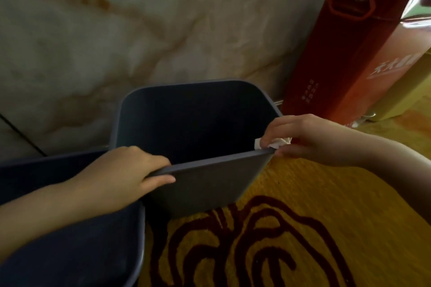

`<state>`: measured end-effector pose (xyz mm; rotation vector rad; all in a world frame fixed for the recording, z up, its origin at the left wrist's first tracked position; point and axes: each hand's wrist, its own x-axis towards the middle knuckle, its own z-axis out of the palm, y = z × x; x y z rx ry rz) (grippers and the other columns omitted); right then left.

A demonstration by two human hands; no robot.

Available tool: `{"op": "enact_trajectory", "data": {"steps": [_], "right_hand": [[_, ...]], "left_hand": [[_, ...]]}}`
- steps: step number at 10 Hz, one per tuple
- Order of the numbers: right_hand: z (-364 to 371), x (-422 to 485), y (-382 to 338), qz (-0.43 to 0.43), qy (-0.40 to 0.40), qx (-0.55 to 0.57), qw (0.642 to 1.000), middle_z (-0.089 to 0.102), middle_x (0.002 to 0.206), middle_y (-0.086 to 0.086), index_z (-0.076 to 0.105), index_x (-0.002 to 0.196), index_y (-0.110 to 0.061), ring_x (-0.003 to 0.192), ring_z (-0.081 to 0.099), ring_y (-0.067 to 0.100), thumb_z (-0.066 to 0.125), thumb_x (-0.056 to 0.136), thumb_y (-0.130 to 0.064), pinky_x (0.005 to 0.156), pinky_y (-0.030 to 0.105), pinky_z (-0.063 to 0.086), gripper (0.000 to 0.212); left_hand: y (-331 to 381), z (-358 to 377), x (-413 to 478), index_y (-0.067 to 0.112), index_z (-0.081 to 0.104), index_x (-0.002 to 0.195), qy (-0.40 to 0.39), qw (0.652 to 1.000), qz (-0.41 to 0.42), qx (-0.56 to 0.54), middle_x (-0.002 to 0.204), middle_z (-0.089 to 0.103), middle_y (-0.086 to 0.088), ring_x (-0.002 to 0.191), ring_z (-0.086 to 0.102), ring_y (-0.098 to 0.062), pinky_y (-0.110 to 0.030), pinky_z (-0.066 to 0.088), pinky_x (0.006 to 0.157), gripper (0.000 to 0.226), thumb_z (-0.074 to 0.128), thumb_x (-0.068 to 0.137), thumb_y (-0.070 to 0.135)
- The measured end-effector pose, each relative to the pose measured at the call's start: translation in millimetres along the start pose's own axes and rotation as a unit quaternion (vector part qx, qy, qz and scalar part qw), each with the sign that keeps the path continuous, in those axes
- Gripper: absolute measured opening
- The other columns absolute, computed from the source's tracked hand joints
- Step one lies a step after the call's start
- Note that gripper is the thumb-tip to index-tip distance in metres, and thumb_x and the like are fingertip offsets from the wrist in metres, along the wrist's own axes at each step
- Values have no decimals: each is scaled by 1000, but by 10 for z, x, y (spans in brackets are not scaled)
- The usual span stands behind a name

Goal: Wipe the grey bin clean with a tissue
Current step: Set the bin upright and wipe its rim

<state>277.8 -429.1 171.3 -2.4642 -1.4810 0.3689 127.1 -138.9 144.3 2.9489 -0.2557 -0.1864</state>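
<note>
The grey bin (207, 184) stands open-topped on a yellow patterned carpet, in the middle of the head view. My left hand (126, 172) grips its near rim at the left corner, fingers inside and thumb outside. My right hand (305, 137) pinches a crumpled white tissue (272, 143) against the rim's near right corner. Inside, the bin is dark and nothing shows in it.
A second dark bin (70, 240) sits at the lower left, partly under my left forearm. Tall red cartons (349, 53) stand at the right against a marbled wall (116, 30). The yellow carpet (303, 228) with dark red swirls spreads in front and to the right.
</note>
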Motion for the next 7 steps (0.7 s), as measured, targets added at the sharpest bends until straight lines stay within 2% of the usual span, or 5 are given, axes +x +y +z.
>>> {"op": "enact_trajectory", "data": {"steps": [1, 3, 4, 5, 7], "right_hand": [[-105, 27, -34, 36, -69, 38, 996, 53, 109, -28, 61, 105, -40, 103, 49, -12, 62, 82, -23, 85, 6, 41, 29], [-387, 392, -288, 135, -81, 108, 982, 57, 102, -20, 65, 98, -30, 96, 56, 0, 55, 91, -18, 75, 12, 42, 18], [-286, 816, -516, 142, -70, 96, 983, 57, 111, -6, 66, 104, -21, 98, 54, 7, 52, 93, -16, 84, 17, 40, 19], [-109, 1166, -673, 187, -98, 77, 974, 53, 123, 2, 63, 110, -18, 108, 54, 19, 50, 92, -7, 96, 31, 44, 25], [-142, 1344, -869, 290, -167, 75, 939, 46, 135, 9, 47, 131, -19, 122, 44, 28, 53, 91, -13, 101, 40, 41, 41]], "left_hand": [[37, 95, -83, 34, 61, 84, 35, 999, 23, -17, 60, 50, 18, 58, 48, 3, -13, 34, 53, 67, 6, 70, 70], [159, -42, 22, 25, 57, 98, -22, 999, -17, -42, 87, 63, 8, 85, 57, -8, -18, 33, 71, 38, 29, 91, 51], [153, -189, 53, 25, 53, 116, -71, 995, -21, -65, 104, 64, 6, 101, 56, -11, -24, 38, 91, 43, 32, 91, 53], [164, -317, -19, 26, 48, 128, -27, 996, -26, -82, 129, 56, 6, 125, 44, -10, -29, 19, 112, 46, 35, 91, 49], [-66, -764, -293, 20, 45, 133, 48, 974, -198, -99, 146, 40, -9, 136, 32, -25, -42, 23, 112, 44, 40, 93, 36]]}}
